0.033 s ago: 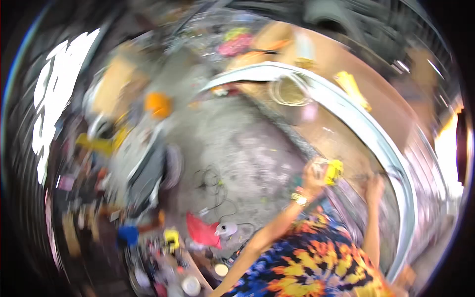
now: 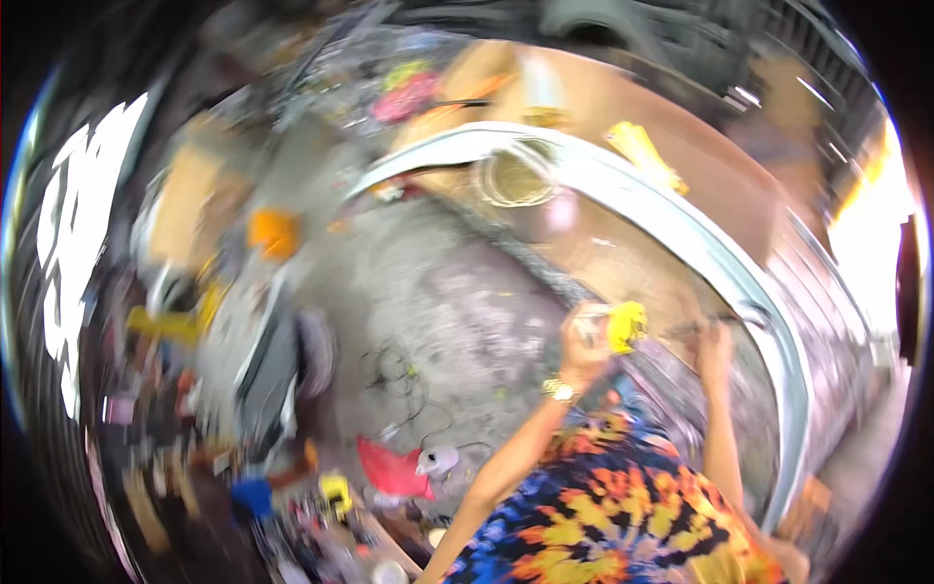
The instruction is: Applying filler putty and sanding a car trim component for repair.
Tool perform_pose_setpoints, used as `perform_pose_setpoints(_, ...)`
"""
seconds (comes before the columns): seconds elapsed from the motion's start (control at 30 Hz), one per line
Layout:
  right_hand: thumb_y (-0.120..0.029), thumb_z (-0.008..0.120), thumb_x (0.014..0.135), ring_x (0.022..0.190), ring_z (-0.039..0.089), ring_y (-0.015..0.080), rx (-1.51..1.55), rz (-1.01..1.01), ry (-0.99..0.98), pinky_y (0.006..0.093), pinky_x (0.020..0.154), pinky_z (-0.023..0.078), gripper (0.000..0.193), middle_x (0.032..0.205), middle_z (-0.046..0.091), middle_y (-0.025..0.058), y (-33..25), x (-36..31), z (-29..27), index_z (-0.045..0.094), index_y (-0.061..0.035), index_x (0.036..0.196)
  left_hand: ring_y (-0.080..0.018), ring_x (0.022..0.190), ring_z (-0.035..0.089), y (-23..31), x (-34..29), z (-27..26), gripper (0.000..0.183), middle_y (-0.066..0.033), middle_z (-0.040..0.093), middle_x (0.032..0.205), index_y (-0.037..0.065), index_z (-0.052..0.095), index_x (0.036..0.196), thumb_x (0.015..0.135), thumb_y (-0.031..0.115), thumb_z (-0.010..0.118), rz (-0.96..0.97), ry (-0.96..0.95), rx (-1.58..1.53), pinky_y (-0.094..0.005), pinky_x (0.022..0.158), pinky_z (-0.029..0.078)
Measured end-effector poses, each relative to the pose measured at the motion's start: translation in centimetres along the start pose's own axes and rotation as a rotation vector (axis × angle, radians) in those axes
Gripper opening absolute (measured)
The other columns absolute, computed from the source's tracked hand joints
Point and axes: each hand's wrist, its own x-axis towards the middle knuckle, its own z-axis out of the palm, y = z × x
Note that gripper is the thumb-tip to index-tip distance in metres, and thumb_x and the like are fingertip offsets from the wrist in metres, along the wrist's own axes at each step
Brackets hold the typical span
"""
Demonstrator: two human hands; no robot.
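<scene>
My left hand, with a gold watch at its wrist, is closed round a yellow, palm-sized thing whose kind is too blurred to tell. To its right, my right hand is curled at a thin dark thing, smeared by motion. Both hands are over the near part of a brown work surface. A long, pale, curved panel arcs across this surface, beyond my hands and round to their right.
A coil of pale cord and a yellow bundle lie by the panel. Cables, a red cloth-like piece and a whitish device are on the grey floor. An orange object stands farther left.
The whole view has swung, so the scene sits farther left in the picture. Both hands keep about the same place over the work surface, and the left still holds the yellow thing.
</scene>
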Motion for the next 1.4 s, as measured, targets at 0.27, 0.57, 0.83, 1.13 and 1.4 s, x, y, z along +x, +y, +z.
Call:
perform_pose_setpoints(0.27,-0.014,0.065,0.087,0.061,0.053,0.0359,0.521,0.512,-0.105,0.0417,0.057,0.042,0.020,0.069,0.055,0.0205,-6.6,-3.8,-6.4,0.050,0.0000,0.088,-0.0171,0.071,0.040,2.5,0.2,2.2,0.028,-0.0055,0.042,0.081,0.003,0.047,0.086,0.093,0.030,0.050,0.415,-0.174,0.153,-0.0318,0.064,0.037)
perform_pose_setpoints(0.57,-0.012,0.063,0.087,0.055,0.055,0.0376,0.538,0.368,-0.037,0.0434,0.051,0.041,0.018,0.062,0.054,0.0204,-2.3,-5.0,-3.4,0.052,0.0016,0.085,-0.0137,0.061,0.037,1.3,1.1,6.4,0.059,-0.0034,0.040,0.071,0.003,0.049,0.082,0.089,0.062,0.047,0.446,-0.243,0.304,-0.0286,0.054,0.028)
perform_pose_setpoints(0.83,-0.017,0.061,0.090,0.063,0.057,0.0426,0.350,0.213,0.048,0.0478,0.055,0.043,0.022,0.065,0.055,0.0218,-2.6,-1.5,-1.3,0.052,0.0010,0.080,-0.0161,0.059,0.040,0.5,1.5,8.7,0.067,-0.0042,0.043,0.068,0.002,0.051,0.082,0.087,0.068,0.046,0.444,-0.210,0.375,-0.0297,0.051,0.029)
perform_pose_setpoints(1.13,-0.023,0.055,0.093,0.073,0.058,0.0446,0.209,0.305,-0.240,0.0502,0.064,0.045,0.026,0.075,0.058,0.0230,-3.6,2.2,-4.0,0.055,0.0010,0.083,-0.0250,0.060,0.049,0.4,1.7,8.8,0.072,-0.0106,0.048,0.068,-0.001,0.054,0.082,0.087,0.071,0.045,0.440,-0.222,0.441,-0.0355,0.053,0.037)
perform_pose_setpoints(1.4,-0.015,0.061,0.091,0.067,0.052,0.0457,0.306,0.265,-0.068,0.0465,0.061,0.044,0.019,0.069,0.054,0.0264,-1.1,-1.7,-0.2,0.055,0.0019,0.083,-0.0194,0.059,0.044,0.8,1.8,8.3,0.072,-0.0060,0.043,0.068,0.002,0.051,0.082,0.086,0.073,0.044,0.419,-0.233,0.457,-0.0317,0.053,0.034)
